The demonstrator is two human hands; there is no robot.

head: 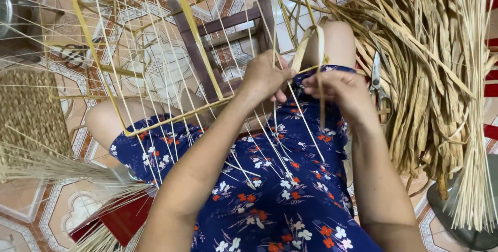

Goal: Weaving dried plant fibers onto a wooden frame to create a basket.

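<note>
Weaving step underway: left hand is pinching thin cords strung on the yellow wire frame resting on the lap; right hand is gripping a flat straw strip at the frame's corner. Next move likely needs the strip threaded between cords. No packages, labels or signs are showing; scissors are lying beside the straw bundle.

This looks like a home turned weaving corner, with a patterned tile floor, a heap of dried straw bundles piled beside the seated person, a finished woven mat lying on the tiles, and scissors resting among the reeds.
</note>
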